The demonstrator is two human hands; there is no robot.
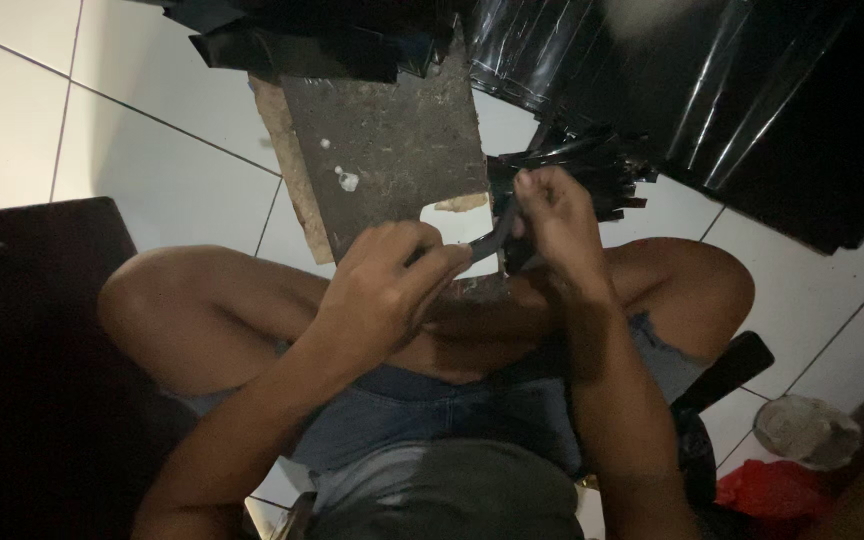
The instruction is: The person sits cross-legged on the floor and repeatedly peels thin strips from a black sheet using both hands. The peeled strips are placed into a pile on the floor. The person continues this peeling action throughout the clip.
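Note:
I sit cross-legged on a white tiled floor. My left hand [392, 285] and my right hand [555, 225] meet above my lap, both pinching a narrow black plastic strip [497, 235] that runs between them. The left hand grips its lower end, the right hand its upper end with fingertips closed. Just beyond the hands lies a worn brown board [382, 150] with pale spots on it. A bundle of similar black strips [592, 165] lies to the right of the board, close to my right hand.
Glossy black plastic sheeting [712, 90] is heaped at the top right, and more black pieces [302, 40] lie at the board's far end. A dark cushion [22, 330] lies left. A red bag [777, 490] and a grey round object [807, 430] sit at the lower right.

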